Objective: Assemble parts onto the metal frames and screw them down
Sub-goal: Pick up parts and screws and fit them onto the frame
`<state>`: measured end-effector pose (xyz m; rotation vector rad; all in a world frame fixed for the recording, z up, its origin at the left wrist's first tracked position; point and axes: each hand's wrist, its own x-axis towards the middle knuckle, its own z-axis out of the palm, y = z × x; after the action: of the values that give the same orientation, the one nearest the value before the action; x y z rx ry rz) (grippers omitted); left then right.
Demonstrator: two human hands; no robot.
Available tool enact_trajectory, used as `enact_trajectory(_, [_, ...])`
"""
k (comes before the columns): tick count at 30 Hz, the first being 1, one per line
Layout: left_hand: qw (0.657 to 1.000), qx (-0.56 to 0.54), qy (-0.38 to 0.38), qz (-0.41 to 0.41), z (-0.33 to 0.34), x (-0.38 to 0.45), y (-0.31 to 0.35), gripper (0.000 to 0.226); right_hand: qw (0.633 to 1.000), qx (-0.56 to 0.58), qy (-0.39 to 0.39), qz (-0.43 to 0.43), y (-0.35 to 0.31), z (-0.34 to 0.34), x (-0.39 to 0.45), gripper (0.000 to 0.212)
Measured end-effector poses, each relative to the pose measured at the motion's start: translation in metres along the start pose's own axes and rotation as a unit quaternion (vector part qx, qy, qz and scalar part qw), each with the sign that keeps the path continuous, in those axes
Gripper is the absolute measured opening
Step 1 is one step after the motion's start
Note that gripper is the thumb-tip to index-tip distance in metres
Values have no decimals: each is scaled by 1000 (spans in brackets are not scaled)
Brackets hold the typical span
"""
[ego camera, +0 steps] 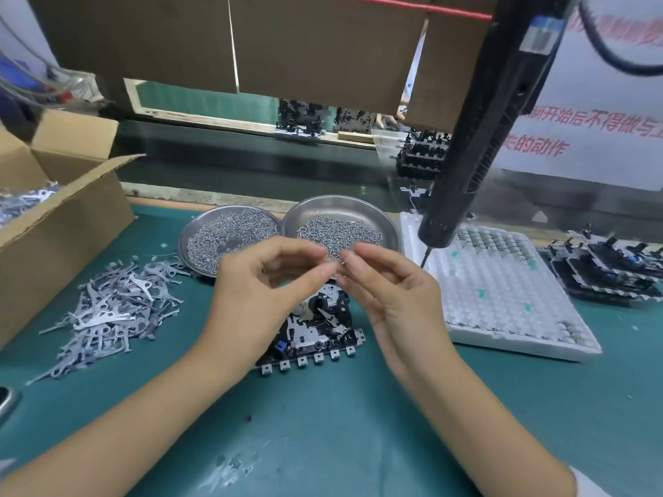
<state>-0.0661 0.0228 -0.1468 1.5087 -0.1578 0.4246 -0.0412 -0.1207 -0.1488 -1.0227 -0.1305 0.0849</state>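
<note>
A metal frame with black parts and a row of small square tabs lies on the green mat in the middle. Both my hands hover just above it, fingertips almost meeting. My left hand has thumb and fingers curled toward a pinch. My right hand pinches a tiny screw at its fingertips. Behind the hands stand two round metal dishes of small screws, the left dish and the right dish. A black electric screwdriver hangs at the right, its tip pointing down.
A heap of flat metal levers lies at the left beside an open cardboard box. A white blister tray sits at the right, with stacked assembled frames beyond it. A conveyor belt runs behind.
</note>
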Motion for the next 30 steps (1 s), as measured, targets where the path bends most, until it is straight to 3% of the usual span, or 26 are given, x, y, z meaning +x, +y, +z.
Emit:
enact_trajectory(11, [1000,-1,18,3,6,-4,-4,19,999,-34,-8,-27,4,-1,-2,17])
enact_trajectory(16, [1000,4,10,2,5,-5,-5,16,990,-114,-18,-84,3,-1,-3,12])
enact_trajectory(18, [1000,0,4,-4,4,-6,-4,18,979,-161,-29,-119,4,-2,-5,21])
enact_trajectory(22, [1000,16,1,-8,4,-5,-6,21,933,-303,-56,-185,8,-3,-9,22])
enact_trajectory(25, [999,30,11,-11,5,-4,-7,22,874,-398,-33,-278,-1,-8,-6,19])
enact_trajectory(27, [999,37,27,-18,3,-3,-8,20,837,-431,22,-337,-19,-19,1,19])
enact_trajectory(30, [998,23,50,-33,0,-1,-8,17,818,-447,159,-325,-57,-51,20,18])
